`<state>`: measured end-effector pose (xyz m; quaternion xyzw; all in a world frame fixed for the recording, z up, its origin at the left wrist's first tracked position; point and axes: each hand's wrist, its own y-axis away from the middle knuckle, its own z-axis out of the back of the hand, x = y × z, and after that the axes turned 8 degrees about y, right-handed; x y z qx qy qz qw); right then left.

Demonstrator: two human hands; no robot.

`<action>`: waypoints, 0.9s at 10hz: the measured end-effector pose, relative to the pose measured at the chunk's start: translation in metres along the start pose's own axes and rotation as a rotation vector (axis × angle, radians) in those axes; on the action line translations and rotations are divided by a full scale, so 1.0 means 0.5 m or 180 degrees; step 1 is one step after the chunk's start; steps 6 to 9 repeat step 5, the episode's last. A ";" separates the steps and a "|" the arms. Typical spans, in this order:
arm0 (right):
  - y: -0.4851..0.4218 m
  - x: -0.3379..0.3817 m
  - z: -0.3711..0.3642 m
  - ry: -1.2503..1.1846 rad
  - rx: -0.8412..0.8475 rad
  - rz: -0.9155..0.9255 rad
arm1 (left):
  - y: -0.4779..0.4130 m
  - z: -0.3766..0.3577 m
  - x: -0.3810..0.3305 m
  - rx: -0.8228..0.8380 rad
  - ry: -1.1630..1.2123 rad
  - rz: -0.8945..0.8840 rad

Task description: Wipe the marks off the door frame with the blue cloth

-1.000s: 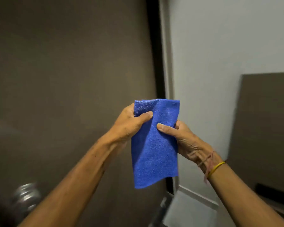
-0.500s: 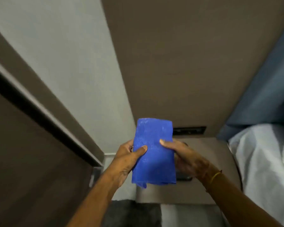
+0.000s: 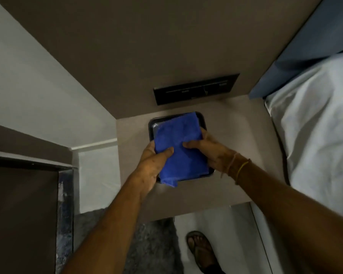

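Observation:
The folded blue cloth [image 3: 179,149] is held flat between both hands, just over a small dark tray [image 3: 203,118] on a brown bedside shelf [image 3: 234,147]. My left hand [image 3: 150,165] grips its left edge with the thumb on top. My right hand [image 3: 212,150] grips its right edge, thumb pressed on the cloth. The door frame [image 3: 65,194] stands at the lower left, beside the dark door [image 3: 22,218]. Whether the cloth touches the tray I cannot tell.
A black switch panel [image 3: 196,89] is set in the brown wall panel above the shelf. A bed with white sheets [image 3: 315,125] and a blue headboard [image 3: 313,42] lies at the right. My sandalled foot [image 3: 201,248] stands on the floor below.
My view has swung from the door to the right and down onto the bedside shelf. Both hands have carried the cloth down over the dark tray, still gripping it.

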<state>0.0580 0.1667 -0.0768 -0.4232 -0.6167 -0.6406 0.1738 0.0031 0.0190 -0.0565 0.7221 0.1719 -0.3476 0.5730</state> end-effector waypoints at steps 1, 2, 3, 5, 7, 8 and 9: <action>-0.062 -0.030 0.031 0.0596 -0.0230 -0.0123 | -0.075 -0.013 0.030 -0.0015 -0.0142 0.0186; -0.099 -0.096 0.043 0.1476 -0.0391 -0.0388 | -0.138 -0.016 0.099 -0.0241 -0.0685 0.0433; -0.118 -0.151 0.034 0.2242 -0.0641 -0.0413 | -0.164 -0.011 0.162 -0.0680 -0.1741 0.0086; -0.095 -0.148 -0.006 0.3263 -0.1171 -0.0328 | -0.156 -0.003 0.154 -0.0846 -0.2548 -0.0348; -0.095 -0.148 -0.006 0.3263 -0.1171 -0.0328 | -0.156 -0.003 0.154 -0.0846 -0.2548 -0.0348; -0.095 -0.148 -0.006 0.3263 -0.1171 -0.0328 | -0.156 -0.003 0.154 -0.0846 -0.2548 -0.0348; -0.095 -0.148 -0.006 0.3263 -0.1171 -0.0328 | -0.156 -0.003 0.154 -0.0846 -0.2548 -0.0348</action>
